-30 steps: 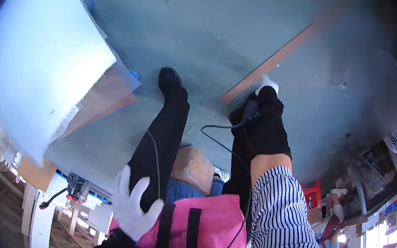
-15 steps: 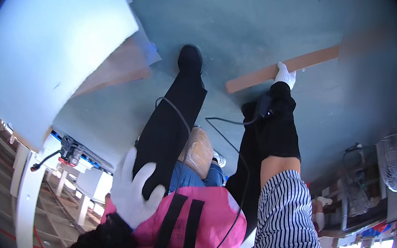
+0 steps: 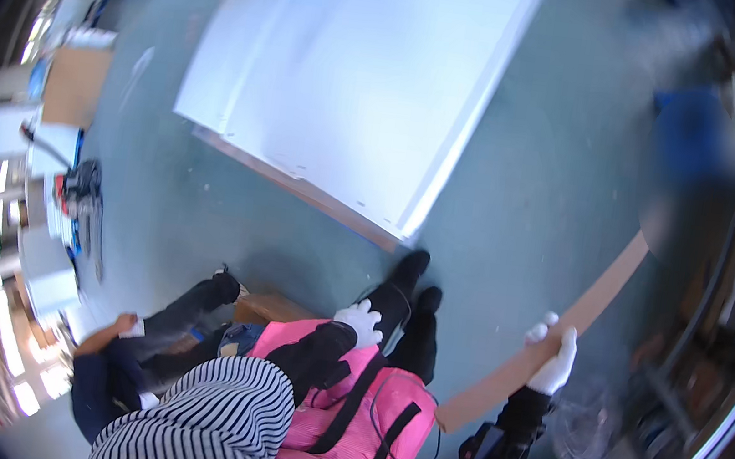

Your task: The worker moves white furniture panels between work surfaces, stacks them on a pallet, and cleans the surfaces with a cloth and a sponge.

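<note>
My right hand (image 3: 554,358), in a white glove, grips a long, flat brown strip (image 3: 509,385) that looks like cardboard. The strip slants from beside my pink apron (image 3: 399,417) up toward the right, where its far end blurs. Fingers and thumb wrap around its edges near the middle. My left hand (image 3: 360,322), also gloved in white, is over my dark trouser leg beside the apron. It holds nothing, and its fingers are slightly apart. A thin black cable (image 3: 375,405) loops across the apron.
Large white panels (image 3: 348,89) lie stacked ahead, brown edging beneath. A person in dark clothing (image 3: 106,381) is low at the left, near a brown box (image 3: 270,309). A black-and-red device (image 3: 84,186) stands farther left. A blurred blue object (image 3: 691,132) is at the right.
My view has swung left, bringing the white panels to the middle. My right hand still grips the strip, now nearer my body. The left hand has moved from beside the apron to my leg.
</note>
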Demonstrator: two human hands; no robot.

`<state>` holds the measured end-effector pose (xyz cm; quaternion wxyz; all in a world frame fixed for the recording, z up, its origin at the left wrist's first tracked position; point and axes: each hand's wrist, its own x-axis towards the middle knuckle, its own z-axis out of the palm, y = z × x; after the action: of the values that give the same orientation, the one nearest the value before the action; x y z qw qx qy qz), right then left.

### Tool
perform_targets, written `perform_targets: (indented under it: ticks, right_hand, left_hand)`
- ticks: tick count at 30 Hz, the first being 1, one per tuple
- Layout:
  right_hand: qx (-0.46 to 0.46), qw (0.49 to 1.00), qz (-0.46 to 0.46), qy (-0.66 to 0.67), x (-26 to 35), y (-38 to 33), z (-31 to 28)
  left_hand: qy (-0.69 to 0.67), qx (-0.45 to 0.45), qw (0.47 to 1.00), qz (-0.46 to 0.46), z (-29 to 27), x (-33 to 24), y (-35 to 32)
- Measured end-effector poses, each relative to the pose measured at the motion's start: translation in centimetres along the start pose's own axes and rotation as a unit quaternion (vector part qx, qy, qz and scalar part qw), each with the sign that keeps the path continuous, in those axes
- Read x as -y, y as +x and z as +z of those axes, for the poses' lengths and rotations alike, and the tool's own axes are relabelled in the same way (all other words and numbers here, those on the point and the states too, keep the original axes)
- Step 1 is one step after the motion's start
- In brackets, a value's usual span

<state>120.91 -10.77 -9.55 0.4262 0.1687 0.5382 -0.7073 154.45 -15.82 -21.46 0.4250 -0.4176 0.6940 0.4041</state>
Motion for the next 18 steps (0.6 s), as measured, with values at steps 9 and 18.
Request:
perform_targets:
  ticks: [9, 18]
  right_hand:
    - [0.269, 0.954, 0.042, -0.128, -5.1, -14.5, 22.3]
    - [0.374, 0.878, 0.228, -0.196, -23.4, -18.0, 42.1]
  left_hand:
    - [-0.285, -0.168, 0.944, -0.012, -1.7, 16.3, -12.1]
    - [-0.402, -0.300, 0.865, -0.021, 2.1, 40.3, -15.7]
